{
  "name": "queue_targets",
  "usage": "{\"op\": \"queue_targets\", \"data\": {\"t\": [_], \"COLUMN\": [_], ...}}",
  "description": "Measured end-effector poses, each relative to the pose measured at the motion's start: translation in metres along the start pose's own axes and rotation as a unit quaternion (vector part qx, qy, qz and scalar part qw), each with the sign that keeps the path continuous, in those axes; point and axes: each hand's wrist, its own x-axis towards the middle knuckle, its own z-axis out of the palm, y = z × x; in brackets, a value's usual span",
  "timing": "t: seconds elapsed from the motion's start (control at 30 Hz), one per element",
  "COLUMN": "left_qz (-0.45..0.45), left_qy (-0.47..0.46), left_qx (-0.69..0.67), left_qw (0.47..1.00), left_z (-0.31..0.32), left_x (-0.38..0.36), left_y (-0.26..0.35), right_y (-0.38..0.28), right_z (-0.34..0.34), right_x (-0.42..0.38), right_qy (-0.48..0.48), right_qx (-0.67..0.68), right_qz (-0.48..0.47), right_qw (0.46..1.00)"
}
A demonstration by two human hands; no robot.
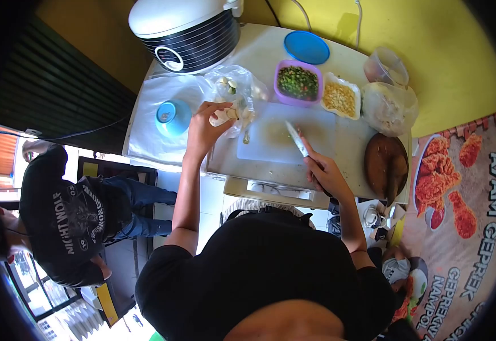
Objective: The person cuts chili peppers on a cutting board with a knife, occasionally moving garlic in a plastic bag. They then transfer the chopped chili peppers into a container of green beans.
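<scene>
My left hand (205,126) is over the left end of the cutting board, its fingers closed in a pinch around a small pale piece (232,114) whose kind I cannot make out. Just behind it lies a clear plastic bag (242,79) with whitish and green-tinged items in it. A knife (297,140) with a pale blade is gripped in my right hand (323,170), its tip pointing up and left over the board. The translucent cutting board (288,150) is wet-looking, with a brownish patch in its middle.
Behind the board stand a purple tub (298,84) of chopped green pieces and a white tray (342,96) of chopped yellowish pieces. A blue cup (173,118), rice cooker (185,40), blue lid (307,47), filled bag (389,108) and brown mortar (385,165) surround it. Another person (71,210) stands at left.
</scene>
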Motion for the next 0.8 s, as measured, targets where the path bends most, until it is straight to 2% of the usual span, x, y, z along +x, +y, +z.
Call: {"op": "queue_targets", "data": {"t": [0.03,0.23,0.33,0.37,0.43,0.6,0.67,0.8], "left_qz": [0.005,0.002,0.019,0.018,0.042,-0.011,-0.031,0.005], "left_qy": [0.011,0.068,0.058,0.06,0.021,-0.001,-0.018,0.01], "left_qx": [0.02,0.042,0.161,0.161,0.236,0.22,0.24,0.263], "left_qw": [1.0,0.997,0.985,0.985,0.971,0.975,0.97,0.965], "left_z": [-0.003,-0.012,-0.005,-0.002,0.007,0.017,0.017,0.026], "left_x": [0.001,0.032,0.049,0.053,0.061,0.069,0.07,0.066], "left_y": [0.001,-0.007,-0.012,-0.015,-0.021,-0.026,-0.021,-0.027], "right_y": [-0.001,-0.009,-0.012,-0.013,-0.015,-0.021,-0.018,-0.008], "right_z": [-0.001,-0.005,-0.004,-0.004,-0.004,0.001,0.006,0.012], "right_x": [0.003,0.014,0.02,0.022,0.024,0.025,0.025,0.026], "right_qy": [0.025,0.029,0.028,0.029,0.027,0.006,-0.016,-0.034], "right_qx": [-0.033,-0.083,-0.098,-0.1,-0.106,-0.135,-0.17,-0.182], "right_qz": [-0.009,-0.013,-0.029,-0.042,-0.044,-0.017,-0.055,-0.071], "right_qw": [0.999,0.996,0.994,0.994,0.993,0.991,0.984,0.98]}}
